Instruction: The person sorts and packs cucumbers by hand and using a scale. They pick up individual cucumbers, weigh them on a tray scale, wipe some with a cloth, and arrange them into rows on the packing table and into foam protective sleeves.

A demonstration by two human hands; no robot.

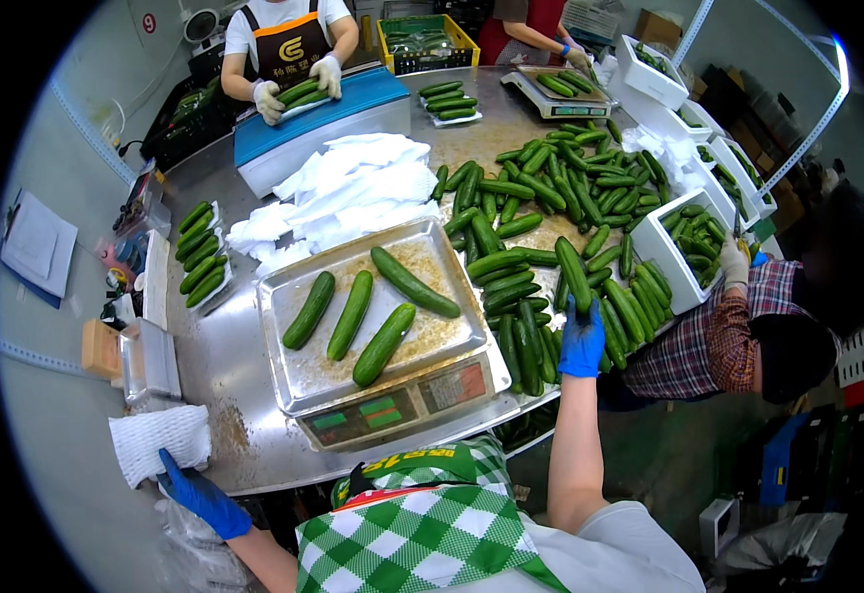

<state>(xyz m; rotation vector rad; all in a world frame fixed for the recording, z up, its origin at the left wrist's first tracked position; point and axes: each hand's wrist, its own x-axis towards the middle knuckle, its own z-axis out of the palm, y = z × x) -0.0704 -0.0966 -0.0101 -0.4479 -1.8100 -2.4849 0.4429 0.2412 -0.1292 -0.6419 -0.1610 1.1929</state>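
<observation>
My left hand [202, 497], in a blue glove, grips a white textured pad [160, 442] at the table's near left edge. My right hand [581, 341], also blue-gloved, is closed around the lower end of a cucumber [572, 272] that points away from me over the pile. Between my hands stands a scale with a metal pan [294, 387], and several cucumbers [383, 344] lie apart on it. A large heap of cucumbers [541, 188] spreads to the right of the scale, right beside my right hand.
White cloth-like sheets [353, 188] are piled behind the scale. A cucumber-filled tray [200, 252] lies left. Across the table, a person in a brown apron [289, 49] handles cucumbers at a blue-topped machine [323, 109]. On the right, a person in plaid [694, 346] reaches into a white foam box [684, 247].
</observation>
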